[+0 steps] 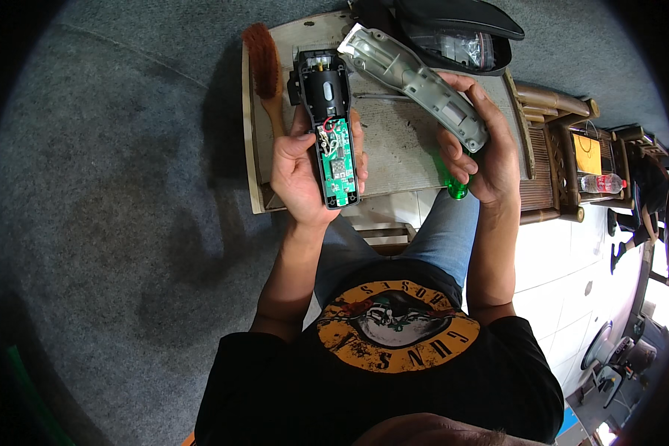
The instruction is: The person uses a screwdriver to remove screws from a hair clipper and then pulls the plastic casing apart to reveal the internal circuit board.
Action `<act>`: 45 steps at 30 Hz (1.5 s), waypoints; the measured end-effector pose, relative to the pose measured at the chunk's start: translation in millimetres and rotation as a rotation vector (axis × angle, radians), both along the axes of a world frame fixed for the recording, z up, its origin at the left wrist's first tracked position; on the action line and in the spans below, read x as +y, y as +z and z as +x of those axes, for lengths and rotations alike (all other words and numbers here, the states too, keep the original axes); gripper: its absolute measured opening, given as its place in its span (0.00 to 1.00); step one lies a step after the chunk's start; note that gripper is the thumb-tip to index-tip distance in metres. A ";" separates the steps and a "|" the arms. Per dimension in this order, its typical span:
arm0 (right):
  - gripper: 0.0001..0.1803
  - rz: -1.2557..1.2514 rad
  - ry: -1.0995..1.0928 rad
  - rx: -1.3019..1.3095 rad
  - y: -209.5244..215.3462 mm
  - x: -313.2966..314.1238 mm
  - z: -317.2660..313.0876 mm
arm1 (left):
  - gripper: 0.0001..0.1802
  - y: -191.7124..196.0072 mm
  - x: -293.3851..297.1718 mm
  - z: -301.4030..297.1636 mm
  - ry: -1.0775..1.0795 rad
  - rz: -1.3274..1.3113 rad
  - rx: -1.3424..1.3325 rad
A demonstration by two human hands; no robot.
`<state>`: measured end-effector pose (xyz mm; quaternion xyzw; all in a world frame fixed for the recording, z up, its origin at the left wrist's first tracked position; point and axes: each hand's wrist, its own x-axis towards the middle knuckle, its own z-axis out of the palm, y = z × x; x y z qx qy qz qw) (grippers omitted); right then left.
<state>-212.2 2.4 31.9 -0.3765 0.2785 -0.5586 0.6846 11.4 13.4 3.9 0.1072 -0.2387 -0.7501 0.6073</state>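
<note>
Above the worktop [394,141], an opened hair clipper [331,134] is being held lengthwise, its blade end pointing away, cradled in the left hand [301,178] with fingers [360,149] clamped along its sides. Its grey cover [416,82] is being gripped slantwise by the right hand [487,149], alongside a green-handled screwdriver [453,184]. A clear bag [457,46] is lying beyond.
</note>
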 end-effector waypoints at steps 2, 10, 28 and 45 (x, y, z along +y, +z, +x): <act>0.26 -0.002 0.001 0.001 -0.1 0.0 -0.2 | 0.27 0.7 -0.6 0.1 -0.010 0.000 0.008; 0.26 -0.003 -0.003 0.004 1.1 1.1 0.2 | 0.32 11.0 -5.0 -4.9 -0.035 -0.023 -0.160; 0.27 0.020 -0.020 -0.001 3.1 1.3 0.8 | 0.32 14.5 -4.6 -6.4 -0.004 -0.044 -0.310; 0.26 0.008 -0.023 -0.019 2.1 1.2 0.9 | 0.37 19.8 6.1 -14.4 0.121 -0.222 -0.609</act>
